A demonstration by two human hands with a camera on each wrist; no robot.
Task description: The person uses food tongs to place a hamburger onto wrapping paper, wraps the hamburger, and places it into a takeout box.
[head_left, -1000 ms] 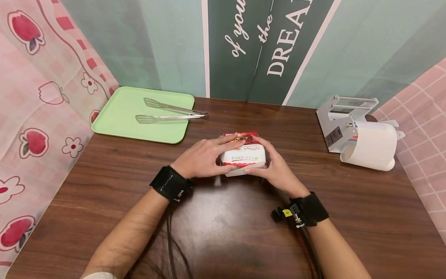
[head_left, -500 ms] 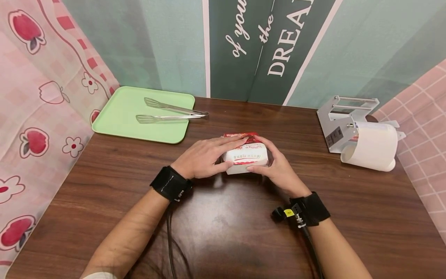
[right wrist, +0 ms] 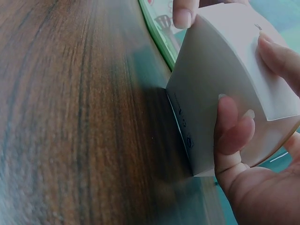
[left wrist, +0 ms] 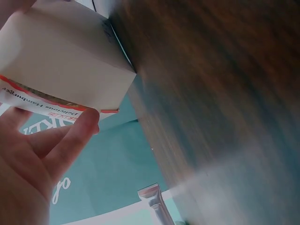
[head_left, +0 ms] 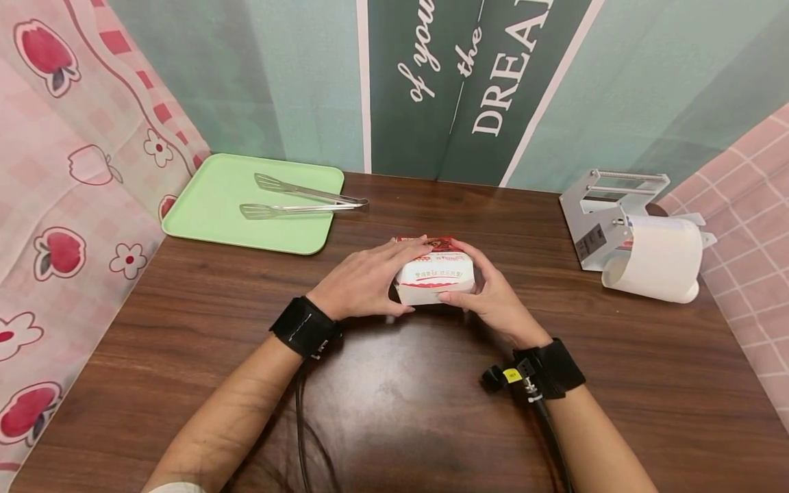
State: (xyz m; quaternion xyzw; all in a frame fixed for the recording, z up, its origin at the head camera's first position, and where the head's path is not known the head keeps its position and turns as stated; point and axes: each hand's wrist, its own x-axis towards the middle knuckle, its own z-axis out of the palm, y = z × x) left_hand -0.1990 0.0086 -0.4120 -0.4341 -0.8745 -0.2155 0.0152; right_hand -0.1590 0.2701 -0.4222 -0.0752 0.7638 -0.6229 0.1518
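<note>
In the middle of the table stands a white-and-red paper hamburger box point(head_left: 434, 274), its lid down. The left wrist view shows "Delicious Hamburger" printed along the red-edged side of the box point(left wrist: 70, 61). My left hand point(head_left: 364, 282) holds its left side, fingers over the far top edge and thumb by the front lower corner. On the right side my right hand point(head_left: 496, 301) grips it, thumb point(right wrist: 232, 131) against the front wall and index finger toward the far top edge. Both hands partly cover the box, and its contents are hidden.
A green tray point(head_left: 203, 212) lies at the back left. Metal tongs point(head_left: 296, 208) rest on it, their end past its right edge. At the back right stands a label dispenser point(head_left: 594, 233) with a white roll point(head_left: 662, 257). Behind the table hangs a printed cloth point(head_left: 314, 89).
My left thumb has slid off the box's front face, down toward its lower corner. The left fingers have drawn back a little across the lid. The box has shifted slightly right; my right hand keeps its grip.
</note>
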